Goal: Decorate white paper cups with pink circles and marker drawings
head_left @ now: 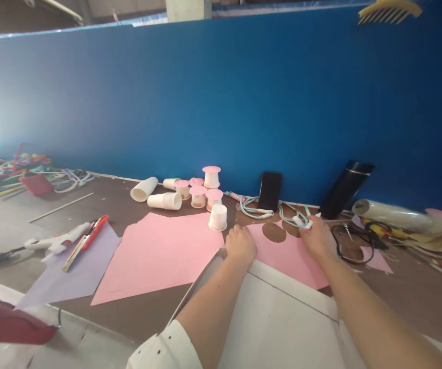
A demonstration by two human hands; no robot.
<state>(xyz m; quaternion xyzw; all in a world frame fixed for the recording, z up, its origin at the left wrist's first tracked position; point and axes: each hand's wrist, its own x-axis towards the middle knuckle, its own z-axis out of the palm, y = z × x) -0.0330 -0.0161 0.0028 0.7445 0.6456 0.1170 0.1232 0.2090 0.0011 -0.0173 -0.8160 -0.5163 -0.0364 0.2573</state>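
My left hand (240, 247) is closed, its knuckles up, at the left edge of a pink paper sheet (282, 256) with round holes cut out of it. What its fingers hold, if anything, is hidden. Just beyond it stands an upside-down white paper cup (218, 218). My right hand (316, 237) reaches over the sheet's right side, fingers closed beside a small white piece (300, 222) and a pale coiled cable (288, 218). I cannot make out whether the piece is in its grip. Below my hands lies a white board or tray (278, 312) with a raised edge.
Several cups with pink paper discs (198, 190) stand behind, beside stacked cups (164, 201). A phone (270, 190) and black flask (345, 189) lean on the blue partition (221, 102). Left are pink paper (167, 251), a red cutter (90, 237) and a glue gun (57, 242).
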